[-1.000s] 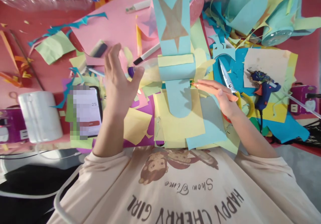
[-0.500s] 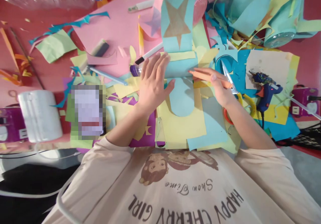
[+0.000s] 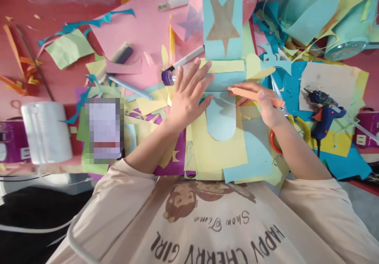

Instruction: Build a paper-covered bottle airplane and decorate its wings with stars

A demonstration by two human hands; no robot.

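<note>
My left hand [image 3: 189, 92] lies flat, fingers spread, on the left edge of a long light-blue paper strip [image 3: 220, 114] crossed by a yellow band [image 3: 226, 66]. The strip carries a tan star [image 3: 222, 19] further up. My right hand [image 3: 263, 104] pinches an orange pencil [image 3: 254, 95], its tip touching the strip just below the yellow band. A yellow sheet [image 3: 219, 149] lies under the strip's rounded end.
Scissors with yellow and red handles [image 3: 284, 116] and a blue glue gun [image 3: 322, 110] lie to the right. A purple-capped glue stick [image 3: 168, 76], a black marker [image 3: 186, 58], a phone [image 3: 105, 128] and a white roll [image 3: 45, 132] sit left among paper scraps.
My left hand came down from a raised position and now presses flat on the strip. The right hand with the pencil stayed at the strip's right edge.
</note>
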